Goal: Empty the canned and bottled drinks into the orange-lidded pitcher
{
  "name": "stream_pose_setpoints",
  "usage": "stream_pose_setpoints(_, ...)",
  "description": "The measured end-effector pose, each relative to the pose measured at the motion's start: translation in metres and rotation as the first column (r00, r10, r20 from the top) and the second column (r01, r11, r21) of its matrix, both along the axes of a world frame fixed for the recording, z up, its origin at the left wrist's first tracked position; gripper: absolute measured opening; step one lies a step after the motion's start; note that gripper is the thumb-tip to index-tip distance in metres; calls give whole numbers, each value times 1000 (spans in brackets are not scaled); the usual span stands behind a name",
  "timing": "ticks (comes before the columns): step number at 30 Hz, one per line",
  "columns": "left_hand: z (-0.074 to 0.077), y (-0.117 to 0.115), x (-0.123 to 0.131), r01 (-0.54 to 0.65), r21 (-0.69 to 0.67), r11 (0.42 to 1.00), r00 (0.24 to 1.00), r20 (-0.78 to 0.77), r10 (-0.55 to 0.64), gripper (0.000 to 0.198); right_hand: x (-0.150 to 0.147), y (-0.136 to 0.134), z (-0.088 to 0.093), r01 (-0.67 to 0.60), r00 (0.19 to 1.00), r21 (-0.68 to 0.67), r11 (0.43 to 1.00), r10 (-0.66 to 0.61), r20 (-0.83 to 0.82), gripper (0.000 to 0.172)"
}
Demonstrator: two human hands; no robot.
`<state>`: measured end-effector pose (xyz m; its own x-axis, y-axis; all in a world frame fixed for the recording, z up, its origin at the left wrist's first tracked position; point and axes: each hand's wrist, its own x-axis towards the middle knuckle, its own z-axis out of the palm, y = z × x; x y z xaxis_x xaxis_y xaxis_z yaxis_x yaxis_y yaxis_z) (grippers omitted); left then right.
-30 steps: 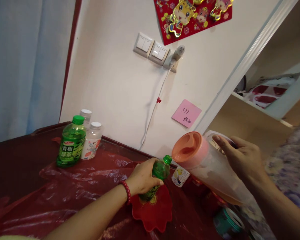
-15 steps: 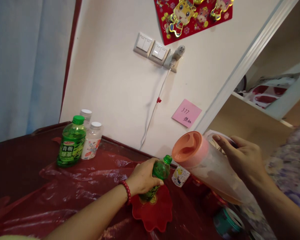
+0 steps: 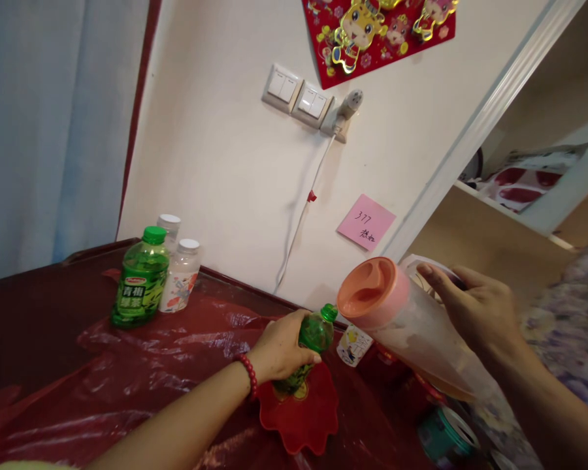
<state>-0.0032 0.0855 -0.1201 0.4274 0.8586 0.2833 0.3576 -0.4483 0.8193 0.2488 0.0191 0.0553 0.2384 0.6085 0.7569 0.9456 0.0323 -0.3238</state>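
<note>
My left hand [image 3: 281,346], with a red bead bracelet at the wrist, is wrapped round a small green bottle [image 3: 318,333]. That bottle is tilted over a red scallop-edged plate [image 3: 306,418]; its green top is level with the pitcher's rim. In my right hand [image 3: 480,313] is the handle of a clear plastic pitcher [image 3: 421,333] with an orange lid [image 3: 372,284]. The pitcher leans left, its lid close beside the bottle's top; I cannot tell whether they touch. Some brownish liquid lies low inside it. Part of the handle is hidden by my fingers.
A larger green tea bottle [image 3: 140,281] and two white-capped jars [image 3: 181,277] stand at the left back. Behind the pitcher are a patterned white cup [image 3: 353,346] and a teal can [image 3: 448,434]. Red plastic film [image 3: 176,365] covers the table against the wall.
</note>
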Motion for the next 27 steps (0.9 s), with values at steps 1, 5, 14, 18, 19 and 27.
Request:
stream_pose_setpoints(1,0,0,0,1,-2,1000,1000,2,-1,65,0,0,0,0,1000,1,1000,0,-1,75)
stream_pose_setpoints(5,1,-1,0,0,-19,1000,1000,3,0,65,-2,-2,1,-1,1000,2,1000,1,-10,74)
stream_pose_setpoints(14,2,-1,-1,4,-9,1000,1000,1,-4,65,0,0,-2,-20,1000,27,999,20,3,74)
stream_pose_setpoints(18,3,-2,-1,8,-10,1000,1000,-5,-8,63,0,0,-2,-15,1000,18,1000,15,2,73)
stream_pose_setpoints(19,3,-2,-1,8,-10,1000,1000,-6,-8,62,-1,0,-1,-15,1000,17,1000,15,0,73)
stream_pose_setpoints(27,1,-1,0,3,-6,1000,1000,-5,-3,63,-3,-3,0,-20,1000,21,1000,20,10,70)
